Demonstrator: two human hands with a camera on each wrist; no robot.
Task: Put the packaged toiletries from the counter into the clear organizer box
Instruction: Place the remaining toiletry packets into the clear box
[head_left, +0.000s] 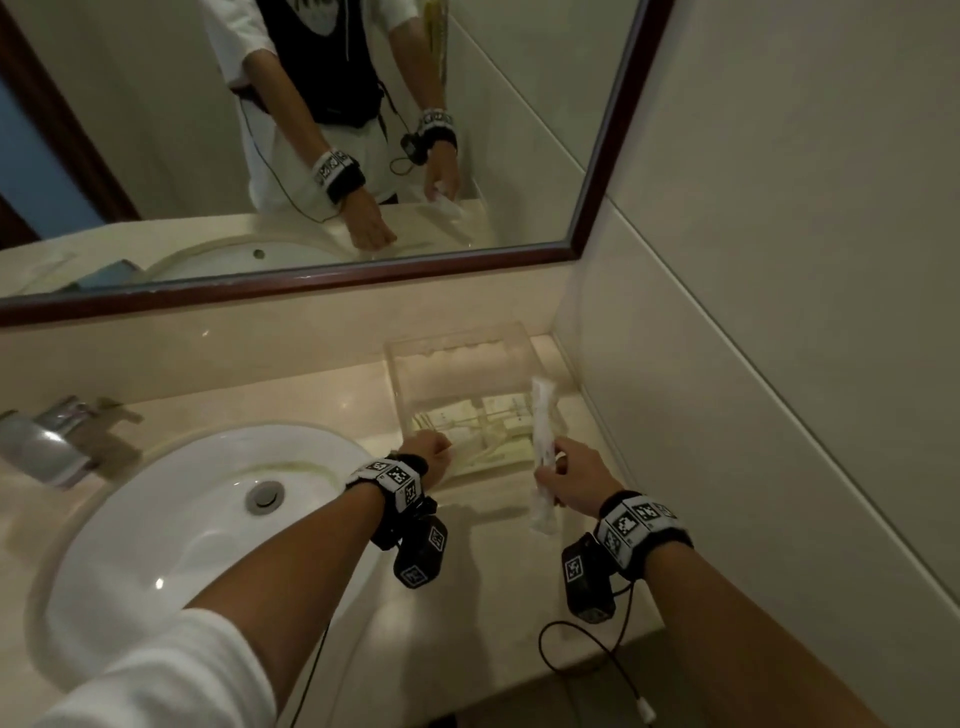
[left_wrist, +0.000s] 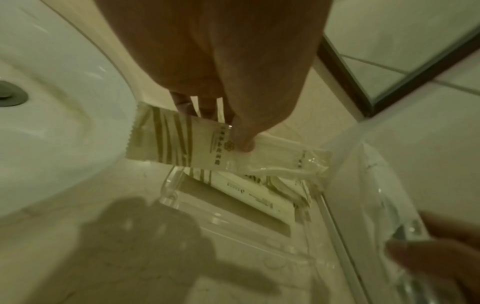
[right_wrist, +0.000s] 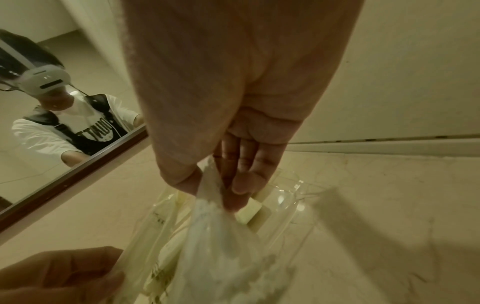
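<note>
The clear organizer box (head_left: 511, 345) stands at the back right corner of the counter, with several cream packets lying flat in it. My left hand (head_left: 441, 449) is at the box's front left edge. In the left wrist view it (left_wrist: 228, 131) pinches a cream sachet with brown stripes (left_wrist: 179, 142) between thumb and fingers, just above the box (left_wrist: 171, 197). My right hand (head_left: 550, 462) holds a long white translucent packet (head_left: 543, 441) upright over the box's front right corner. The right wrist view shows its thumb and fingers (right_wrist: 233, 197) pinching that packet (right_wrist: 221, 242).
A white sink basin (head_left: 171, 525) lies left of my left arm, with a chrome faucet (head_left: 47, 436) at the far left. The framed mirror (head_left: 311, 280) hangs behind the counter. A tiled wall (head_left: 779, 312) runs close along the right. A cable (head_left: 587, 654) dangles at the counter's front edge.
</note>
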